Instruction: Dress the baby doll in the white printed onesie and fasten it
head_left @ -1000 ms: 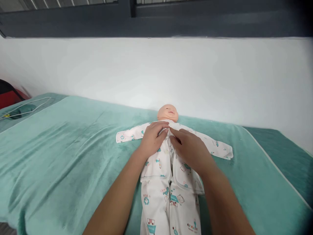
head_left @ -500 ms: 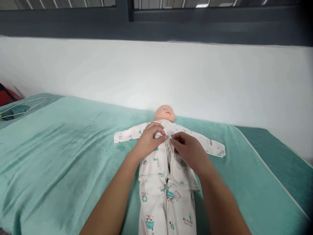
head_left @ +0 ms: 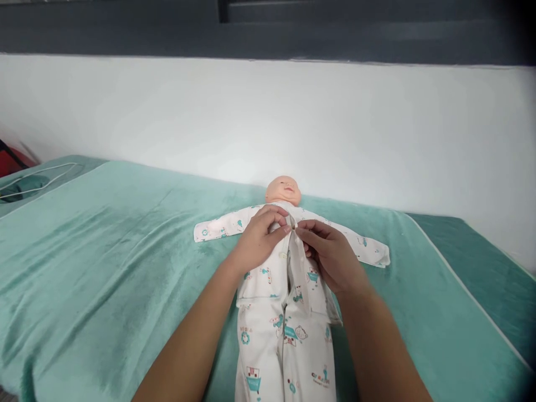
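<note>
A baby doll (head_left: 283,190) lies on its back, dressed in a white printed baby shirt (head_left: 259,285) and matching trousers (head_left: 259,352). Its sleeves stretch out to both sides. My left hand (head_left: 264,234) rests on the chest, thumb and fingers pinching the shirt's left front edge. Just to the right, my right hand (head_left: 330,251) pinches the other front edge between thumb and forefinger. The fingertips of both hands nearly meet at the upper chest. Below them the shirt front hangs apart in a narrow gap. Any fastener between the fingers is too small to make out.
A green plush blanket (head_left: 104,251) with soft folds covers the surface under the doll. Behind it stands a white wall (head_left: 209,123) below a dark window frame (head_left: 125,33). A pale cord (head_left: 46,167) and a red item (head_left: 12,162) lie at the far left.
My right hand has turned and moved slightly up, lifting the right shirt edge closer to my left fingertips. My left hand stays on the chest. The view has tilted down a little.
</note>
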`<state>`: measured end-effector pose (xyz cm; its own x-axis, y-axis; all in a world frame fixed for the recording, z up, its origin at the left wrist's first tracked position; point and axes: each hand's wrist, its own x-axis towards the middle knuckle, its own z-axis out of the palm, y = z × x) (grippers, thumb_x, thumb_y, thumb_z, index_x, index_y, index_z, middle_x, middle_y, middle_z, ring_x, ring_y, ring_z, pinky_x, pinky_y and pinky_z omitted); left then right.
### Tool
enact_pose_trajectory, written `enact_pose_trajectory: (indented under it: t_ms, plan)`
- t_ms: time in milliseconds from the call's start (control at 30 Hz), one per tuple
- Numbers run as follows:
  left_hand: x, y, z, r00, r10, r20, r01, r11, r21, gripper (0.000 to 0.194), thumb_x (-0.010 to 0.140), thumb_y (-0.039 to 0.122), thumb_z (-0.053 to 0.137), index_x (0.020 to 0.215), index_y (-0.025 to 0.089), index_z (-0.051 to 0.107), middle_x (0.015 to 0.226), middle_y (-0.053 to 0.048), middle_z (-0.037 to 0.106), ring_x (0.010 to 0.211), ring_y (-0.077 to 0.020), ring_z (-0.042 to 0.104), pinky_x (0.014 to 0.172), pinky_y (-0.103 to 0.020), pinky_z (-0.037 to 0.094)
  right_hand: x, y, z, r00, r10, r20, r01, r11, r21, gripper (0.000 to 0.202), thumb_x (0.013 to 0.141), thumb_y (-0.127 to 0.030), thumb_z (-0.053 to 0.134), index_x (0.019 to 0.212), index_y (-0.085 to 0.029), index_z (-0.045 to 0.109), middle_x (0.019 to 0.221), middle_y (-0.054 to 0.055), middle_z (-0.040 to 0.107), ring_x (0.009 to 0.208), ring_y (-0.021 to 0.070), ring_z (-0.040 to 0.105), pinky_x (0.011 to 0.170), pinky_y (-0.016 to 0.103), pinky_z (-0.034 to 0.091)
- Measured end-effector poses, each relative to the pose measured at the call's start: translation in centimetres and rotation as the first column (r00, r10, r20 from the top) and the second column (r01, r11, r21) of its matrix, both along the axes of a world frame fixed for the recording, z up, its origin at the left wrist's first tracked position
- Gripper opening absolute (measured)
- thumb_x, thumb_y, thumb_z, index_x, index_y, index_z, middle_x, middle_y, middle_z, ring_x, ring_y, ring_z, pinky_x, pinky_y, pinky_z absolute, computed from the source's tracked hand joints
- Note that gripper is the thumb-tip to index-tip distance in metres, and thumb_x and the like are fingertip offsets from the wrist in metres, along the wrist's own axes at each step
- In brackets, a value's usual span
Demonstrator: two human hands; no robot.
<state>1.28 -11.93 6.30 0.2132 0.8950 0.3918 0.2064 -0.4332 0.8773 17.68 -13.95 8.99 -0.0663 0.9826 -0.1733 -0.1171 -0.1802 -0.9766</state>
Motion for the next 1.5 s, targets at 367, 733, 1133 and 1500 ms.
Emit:
enact_pose_trajectory:
  t_ms: [367, 733, 1133, 1500]
  plan:
    - [0.3, 0.0, -0.3, 0.996, -0.020, 0.091, 0.023, 0.999, -0.025, 0.015, 0.096, 0.028, 0.053, 0.085, 0.019, 0.058, 0.118, -0.008, 0.060, 0.114, -0.0189, 0.056, 0.102, -0.032, 0.042, 0.2, 0.2, -0.7, 1.000, 0.006, -0.023, -0.005, 0.999, 0.048, 0.030, 0.070, -0.036, 0.083, 0.087, -0.017, 0.069, 0.060, -0.004, 0.052, 0.052, 0.0050, 0.043, 0.045, 0.016, 0.031]
    - [0.1, 0.2, -0.1, 0.997, -0.038, 0.060, 0.041, 0.998, -0.046, 0.017, 0.095, 0.027, 0.053, 0.082, 0.019, 0.059, 0.118, -0.008, 0.061, 0.115, -0.0198, 0.056, 0.106, -0.036, 0.041, 0.0, 0.3, -0.9, 0.999, -0.009, 0.038, 0.006, 0.996, 0.092, 0.029, 0.070, -0.034, 0.084, 0.089, -0.017, 0.069, 0.060, -0.005, 0.052, 0.049, 0.0042, 0.042, 0.041, 0.016, 0.028]
    - [-1.0, 0.3, -0.8, 0.995, -0.095, 0.009, 0.095, 0.995, -0.010, 0.007, 0.092, 0.023, 0.060, 0.098, 0.022, 0.063, 0.132, -0.006, 0.058, 0.124, -0.0210, 0.053, 0.106, -0.036, 0.040, 0.2, 0.5, -1.0, 0.998, -0.020, 0.060, 0.016, 0.998, 0.068, 0.032, 0.071, -0.035, 0.083, 0.092, -0.016, 0.070, 0.057, -0.005, 0.053, 0.047, 0.0048, 0.044, 0.040, 0.016, 0.029]
    - [-1.4, 0.5, -0.8, 0.996, -0.091, -0.014, 0.090, 0.994, -0.068, 0.011, 0.091, 0.028, 0.062, 0.084, 0.020, 0.062, 0.132, -0.005, 0.058, 0.118, -0.0215, 0.055, 0.097, -0.035, 0.044, 0.6, 0.7, -1.5, 0.995, 0.047, 0.088, -0.056, 0.994, 0.095, 0.030, 0.075, -0.038, 0.082, 0.093, -0.017, 0.071, 0.059, -0.005, 0.052, 0.048, 0.0053, 0.047, 0.042, 0.018, 0.034]
